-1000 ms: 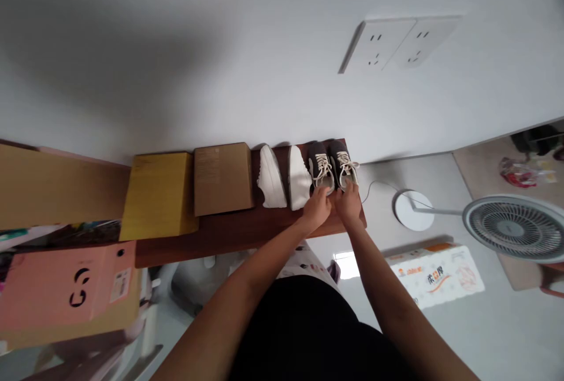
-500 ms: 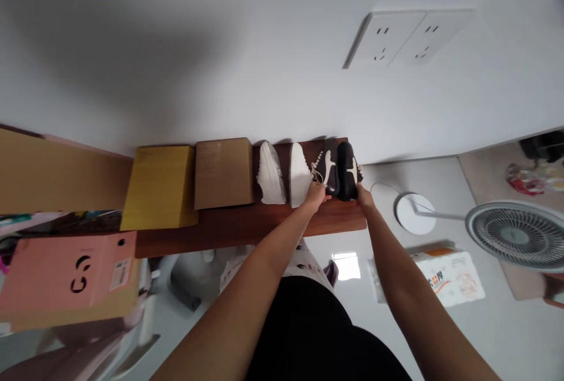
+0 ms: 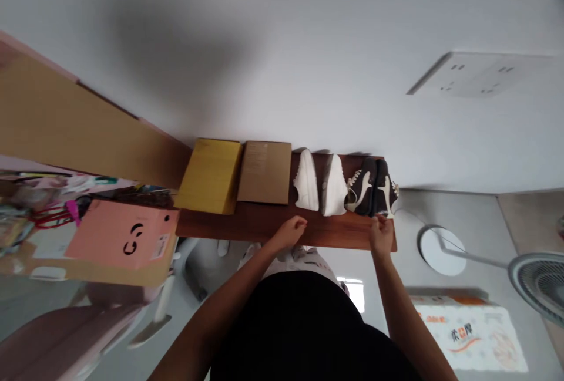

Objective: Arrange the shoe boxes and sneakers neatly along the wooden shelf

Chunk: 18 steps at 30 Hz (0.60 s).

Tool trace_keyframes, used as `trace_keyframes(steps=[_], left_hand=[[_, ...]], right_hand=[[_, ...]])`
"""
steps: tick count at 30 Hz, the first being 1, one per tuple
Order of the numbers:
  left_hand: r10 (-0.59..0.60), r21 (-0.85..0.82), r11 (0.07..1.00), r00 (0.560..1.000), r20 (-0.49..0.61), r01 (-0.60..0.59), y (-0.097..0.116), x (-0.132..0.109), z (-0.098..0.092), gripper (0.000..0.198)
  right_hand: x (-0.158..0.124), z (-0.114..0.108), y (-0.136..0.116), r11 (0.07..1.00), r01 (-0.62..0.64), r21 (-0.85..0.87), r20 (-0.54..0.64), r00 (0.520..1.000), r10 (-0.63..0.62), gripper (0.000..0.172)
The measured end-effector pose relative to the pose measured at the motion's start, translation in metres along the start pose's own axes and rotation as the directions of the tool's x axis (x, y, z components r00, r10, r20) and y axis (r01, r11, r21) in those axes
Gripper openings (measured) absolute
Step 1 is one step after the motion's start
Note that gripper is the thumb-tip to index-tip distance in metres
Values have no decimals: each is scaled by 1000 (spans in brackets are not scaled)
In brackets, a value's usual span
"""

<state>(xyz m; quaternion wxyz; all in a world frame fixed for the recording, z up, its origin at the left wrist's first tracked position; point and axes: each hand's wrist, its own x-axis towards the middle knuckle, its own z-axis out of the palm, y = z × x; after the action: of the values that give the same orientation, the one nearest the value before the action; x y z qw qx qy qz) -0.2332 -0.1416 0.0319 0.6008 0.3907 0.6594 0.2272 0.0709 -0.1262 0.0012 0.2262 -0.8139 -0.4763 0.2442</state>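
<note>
Sneakers point(image 3: 378, 186), dark, just beyond the right fingers point(image 3: 380, 224)

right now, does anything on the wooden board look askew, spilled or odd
Yes, the pair of white shoes and the pair of dark shoes with cream laces lie on their sides along the reddish-brown wooden board, not soles down, which looks unusual, though possibly deliberate. No spill or damage shows.

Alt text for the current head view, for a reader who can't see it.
A person's right hand is near the heels of dark shoes lying on their sides on a wooden board; the left hand appears empty. Left of those shoes are white shoes, a brown box and a yellow box.
</note>
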Motion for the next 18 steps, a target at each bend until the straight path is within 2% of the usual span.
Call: trace_keyframes(steps=[1, 3, 6, 8, 11, 12, 14, 16, 18], left_hand=[[-23, 2, 1000, 998, -52, 23, -16, -10, -24, 8], [-72, -9, 997, 985, -159, 71, -47, -29, -68, 9], [-134, -64, 991, 947, -292, 121, -81, -49, -127, 11], [-128, -80, 991, 925, -357, 106, -92, -56, -164, 13], [-36, -21, 999, 887, -460, 29, -93, -59, -221, 15], [4, 13, 1000, 870, -494, 3, -91, -58, -240, 16], [64, 76, 997, 833, -550, -27, -88, -53, -277, 18], [96, 102, 994, 802, -589, -44, -89, -44, -310, 23], [112, 100, 993, 782, -613, -64, -93, -32, -338, 30]], right_hand=[[-15, 13, -10, 997, -24, 74, 53, 998, 20, 55], [-47, 42, -37, 985, 9, 170, 230, 972, -49, 49], [-92, 90, -90, 960, 45, 278, 463, 869, -175, 33], [-119, 122, -129, 943, 32, 330, 554, 802, -221, 25], [-153, 167, -187, 924, -37, 380, 646, 726, -237, 24], [-161, 180, -204, 916, -71, 394, 661, 715, -229, 27], [-176, 206, -234, 893, -148, 425, 659, 727, -193, 34], [-186, 227, -258, 863, -215, 457, 637, 757, -148, 41], [-194, 245, -276, 841, -232, 489, 599, 790, -130, 45]])
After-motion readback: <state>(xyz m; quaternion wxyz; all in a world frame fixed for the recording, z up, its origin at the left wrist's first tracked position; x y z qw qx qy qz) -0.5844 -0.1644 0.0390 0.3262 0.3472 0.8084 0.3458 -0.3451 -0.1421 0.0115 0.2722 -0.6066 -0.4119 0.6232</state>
